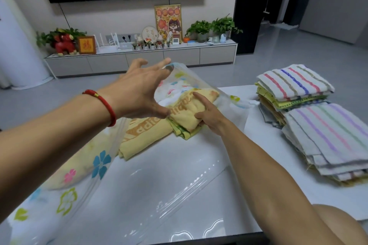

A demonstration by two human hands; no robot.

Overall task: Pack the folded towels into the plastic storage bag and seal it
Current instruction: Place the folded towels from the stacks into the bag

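A clear plastic storage bag [185, 79] printed with coloured flowers lies on the white table [235, 195], its far end lifted. My left hand [139, 89] is spread, its fingertips holding up the bag's upper edge. My right hand [209, 117] grips a small stack of folded towels, yellow on top [189, 109], at the bag's mouth. Another folded yellow towel with brown lettering [143, 137] lies beside it to the left. Two stacks of folded striped towels sit at the right, one farther [294, 83] and one nearer [328, 137].
More flower-printed plastic [65, 181] drapes over the table's near left, with clear film [159, 195] across the middle. My knee [338, 223] shows at the lower right. Beyond the table are a grey floor, a low TV cabinet [143, 59] and a wall TV.
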